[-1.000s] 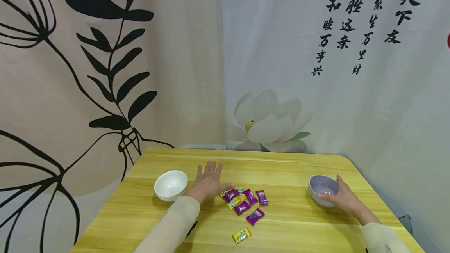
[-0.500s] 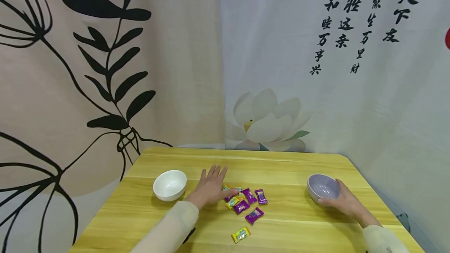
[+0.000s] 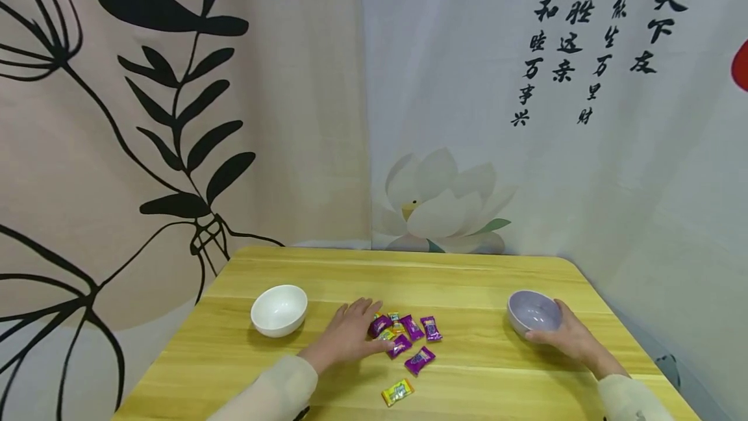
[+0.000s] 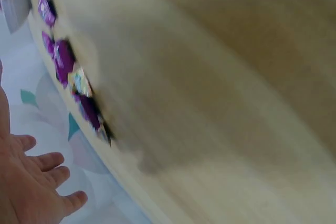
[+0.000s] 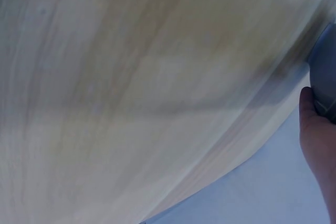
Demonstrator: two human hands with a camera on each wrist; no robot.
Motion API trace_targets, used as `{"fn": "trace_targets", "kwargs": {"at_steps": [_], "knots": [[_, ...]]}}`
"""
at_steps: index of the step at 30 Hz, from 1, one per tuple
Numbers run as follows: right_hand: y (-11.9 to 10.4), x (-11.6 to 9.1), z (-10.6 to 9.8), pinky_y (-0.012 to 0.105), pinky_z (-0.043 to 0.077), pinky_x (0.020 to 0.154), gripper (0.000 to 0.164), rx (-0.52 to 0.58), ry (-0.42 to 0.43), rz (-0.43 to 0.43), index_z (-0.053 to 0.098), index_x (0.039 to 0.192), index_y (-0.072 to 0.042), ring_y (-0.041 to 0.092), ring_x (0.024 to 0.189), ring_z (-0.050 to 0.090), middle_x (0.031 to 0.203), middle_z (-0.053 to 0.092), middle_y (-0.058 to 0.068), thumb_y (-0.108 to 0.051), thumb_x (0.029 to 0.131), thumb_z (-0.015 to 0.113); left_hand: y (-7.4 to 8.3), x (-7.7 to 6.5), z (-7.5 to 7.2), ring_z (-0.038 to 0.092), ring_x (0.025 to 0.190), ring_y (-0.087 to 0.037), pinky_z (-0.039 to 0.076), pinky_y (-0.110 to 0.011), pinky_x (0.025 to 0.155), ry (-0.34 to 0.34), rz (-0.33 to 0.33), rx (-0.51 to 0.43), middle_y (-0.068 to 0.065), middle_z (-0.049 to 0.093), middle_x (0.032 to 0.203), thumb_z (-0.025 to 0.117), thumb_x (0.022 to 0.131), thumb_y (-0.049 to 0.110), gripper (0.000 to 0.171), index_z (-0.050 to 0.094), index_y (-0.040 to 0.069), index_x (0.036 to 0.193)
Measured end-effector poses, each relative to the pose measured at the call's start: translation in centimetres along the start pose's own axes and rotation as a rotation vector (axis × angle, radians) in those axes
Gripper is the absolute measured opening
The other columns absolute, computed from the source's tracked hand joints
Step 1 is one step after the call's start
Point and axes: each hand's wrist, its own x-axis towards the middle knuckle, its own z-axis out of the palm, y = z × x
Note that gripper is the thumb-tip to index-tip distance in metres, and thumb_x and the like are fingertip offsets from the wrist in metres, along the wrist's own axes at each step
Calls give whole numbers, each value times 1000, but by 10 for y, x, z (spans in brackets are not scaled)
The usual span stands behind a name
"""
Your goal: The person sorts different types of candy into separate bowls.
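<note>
Two printed cloths fill the wall ahead of me: a beige cloth [image 3: 304, 115] with a bold black plant, and a pale cloth [image 3: 456, 70] with columns of dark brush writing and a faint lotus low down. In front of them stands the bench [image 3: 479, 382], yellowish wood with rounded far corners. A person at its near side stretches out both arms in cream sleeves, the left sleeve [image 3: 271, 390] lying farther across the near edge than the right sleeve [image 3: 633, 398].

The left hand [image 3: 346, 338] hovers palm down just left of the sweets, its fingers spread and closed on nothing, the thumb pointing toward the heap. The right hand [image 3: 567, 335] grips the lavender bowl [image 3: 534, 312] from its right side, thumb on the near side and fingers around the far one. That bowl is at the right of the bench, mouth up; I can't tell whether its base touches the wood. The white bowl [image 3: 278, 311] stands upright at the left, a little apart from the left hand.

Smallest are the wrapped sweets, mid-bench between the bowls. Purple and yellow ones crowd together, some partly hidden by the left hand; a purple sweet [image 3: 420, 360] lies just nearer the person, and a yellow sweet [image 3: 397, 393] nearer yet, by itself.
</note>
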Motion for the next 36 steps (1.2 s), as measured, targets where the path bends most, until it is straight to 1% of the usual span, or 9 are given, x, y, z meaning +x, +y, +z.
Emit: {"fn": "trace_targets", "kwargs": {"at_steps": [7, 13, 18, 22, 24, 28, 32, 34, 36], "knots": [[-2, 2, 1, 67, 28, 105, 115, -13, 6, -21, 1, 147, 20, 57, 128, 33, 144, 19, 47, -34, 83, 80, 10, -14, 7, 39, 137, -37, 28, -58, 112, 15, 28, -22, -16, 44, 148, 60, 85, 69, 86, 44, 14, 149], [-2, 4, 2, 69, 25, 106, 117, -7, 1, -19, 0, 146, 21, 59, 129, 29, 145, 17, 48, -34, 82, 80, 21, -26, 9, 43, 135, -35, 32, -56, 110, 7, 71, -5, -14, 48, 146, 58, 85, 71, 86, 47, 11, 147], [1, 5, 3, 68, 24, 107, 117, -3, -2, -6, -1, 147, 20, 58, 130, 28, 146, 15, 47, -34, 82, 80, 28, -32, 15, 44, 134, -33, 34, -54, 109, -12, 105, 16, -11, 50, 144, 59, 83, 72, 84, 52, 14, 143], [2, 5, 2, 67, 25, 107, 118, -5, -5, 1, -2, 147, 20, 57, 130, 29, 146, 16, 47, -35, 83, 80, 32, -36, 22, 48, 129, -27, 36, -51, 108, -20, 136, 55, -6, 55, 135, 61, 80, 73, 79, 59, 17, 135], [2, 5, 2, 67, 25, 107, 118, -6, -7, 2, -2, 147, 20, 57, 130, 29, 146, 16, 47, -35, 83, 80, 34, -38, 24, 50, 126, -24, 36, -49, 108, -23, 147, 57, -4, 57, 131, 64, 78, 73, 75, 63, 19, 129], [2, 4, 2, 67, 24, 107, 118, -7, -8, 5, -2, 147, 20, 57, 131, 28, 146, 15, 47, -35, 83, 80, 37, -41, 28, 50, 123, -22, 38, -48, 106, -29, 168, 59, -3, 57, 129, 67, 75, 73, 68, 69, 20, 117], [2, 4, 2, 68, 22, 107, 118, -11, -4, 4, -2, 147, 20, 57, 131, 27, 146, 15, 47, -35, 82, 81, 37, -40, 31, 50, 121, -19, 39, -47, 104, -40, 186, 65, 1, 56, 126, 68, 72, 75, 62, 70, 23, 107], [2, 3, 2, 69, 22, 107, 118, -18, 0, 3, -1, 147, 20, 58, 130, 27, 146, 15, 48, -35, 82, 81, 37, -40, 33, 50, 120, -18, 39, -47, 104, -48, 193, 64, 2, 55, 125, 68, 72, 74, 58, 70, 26, 104], [1, 2, 2, 70, 22, 107, 118, -24, 4, 2, 0, 147, 20, 58, 130, 27, 146, 15, 48, -36, 82, 81, 36, -41, 35, 50, 121, -19, 40, -48, 103, -52, 210, 71, 1, 55, 126, 68, 75, 72, 52, 71, 28, 103]]}}
